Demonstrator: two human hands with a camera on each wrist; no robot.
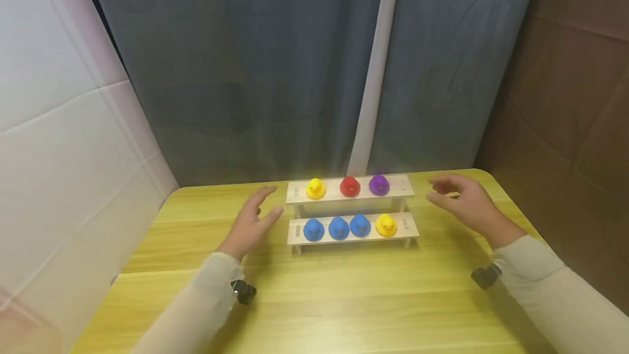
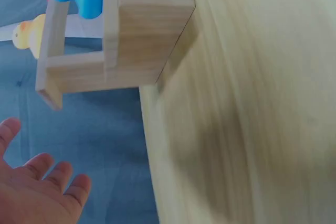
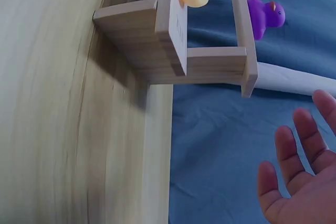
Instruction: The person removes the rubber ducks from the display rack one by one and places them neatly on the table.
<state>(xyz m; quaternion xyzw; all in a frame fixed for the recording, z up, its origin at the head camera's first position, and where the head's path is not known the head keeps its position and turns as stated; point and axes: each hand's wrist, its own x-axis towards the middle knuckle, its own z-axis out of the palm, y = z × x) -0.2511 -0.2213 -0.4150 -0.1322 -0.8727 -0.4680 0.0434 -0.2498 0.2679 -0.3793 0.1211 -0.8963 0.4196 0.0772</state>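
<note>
Fingers (image 3: 289, 153) flank wooden shelves (image 1: 332, 188), rounded ducks (image 1: 338, 228).

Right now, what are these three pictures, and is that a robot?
No robot: these are a person's bare left hand and right hand. One picture comes from a camera on the person's head, looking down; the other two come from wrist cameras, so things look tipped sideways. On the wood-grain table stands a two-step rack. Its upper step carries a yellow toy duck, a red one and a purple one; the lower step, three blue ducks and another yellow duck. The fingers hold nothing.
</note>
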